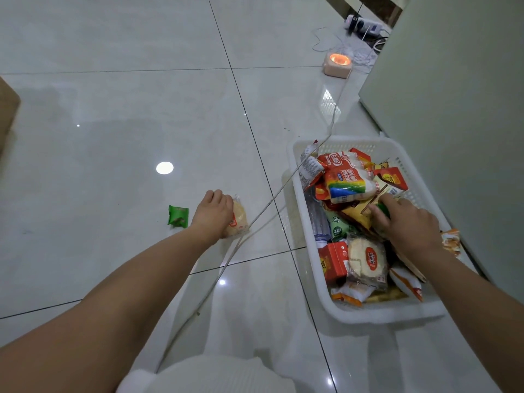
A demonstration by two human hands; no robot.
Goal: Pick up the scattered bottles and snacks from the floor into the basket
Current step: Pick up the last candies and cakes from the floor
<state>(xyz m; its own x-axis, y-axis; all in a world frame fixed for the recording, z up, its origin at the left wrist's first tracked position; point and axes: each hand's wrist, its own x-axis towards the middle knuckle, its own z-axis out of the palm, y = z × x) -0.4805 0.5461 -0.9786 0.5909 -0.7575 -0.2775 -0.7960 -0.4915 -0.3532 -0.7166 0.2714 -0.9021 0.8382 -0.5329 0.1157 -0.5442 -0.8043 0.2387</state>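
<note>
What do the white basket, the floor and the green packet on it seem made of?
White basket: probably moulded plastic, matte; perforated walls. Floor: likely glazed tile; glossy reflections, dark grout lines. Green packet: apparently thin plastic film; crinkled, crimped ends.

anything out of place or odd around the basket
Yes. A green packet lies loose on the floor, an orange packet sits outside the basket beside its right wall, and a white cable drapes over the basket's far corner.
</note>
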